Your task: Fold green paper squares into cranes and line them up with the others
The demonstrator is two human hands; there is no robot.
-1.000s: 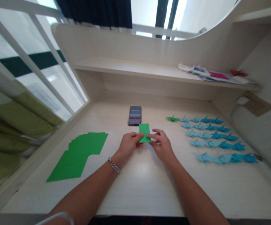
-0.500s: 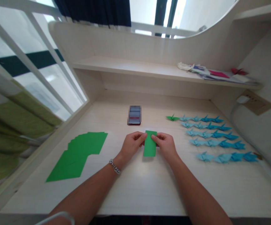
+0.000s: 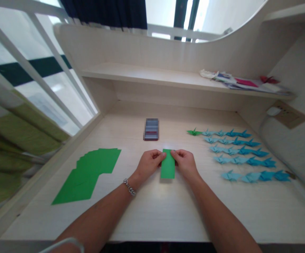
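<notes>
A narrow green rectangle of folded paper (image 3: 167,167) is held upright lengthwise over the middle of the desk. My left hand (image 3: 151,162) pinches its left edge between thumb and fingers. On the opposite edge my right hand (image 3: 185,161) grips it the same way, thumb on the face near the top. Fingertips behind the paper are hidden. Overlapping green paper sheets (image 3: 86,175) lie fanned out to the left. Right of my hands, one green paper crane (image 3: 194,132) stands at the end of the back row of blue paper cranes (image 3: 243,151).
Beyond my hands lies a phone with a blurred screen (image 3: 151,129). Across the back runs a shelf (image 3: 141,74) bearing papers (image 3: 243,82) on its right. A white cable (image 3: 260,130) hangs from the wall socket (image 3: 289,114). White rails (image 3: 33,59) border the left side.
Both hands have shifted the folded green paper slightly toward me and a little left. The right thumb now sits closer to its top edge. Everything else stays put.
</notes>
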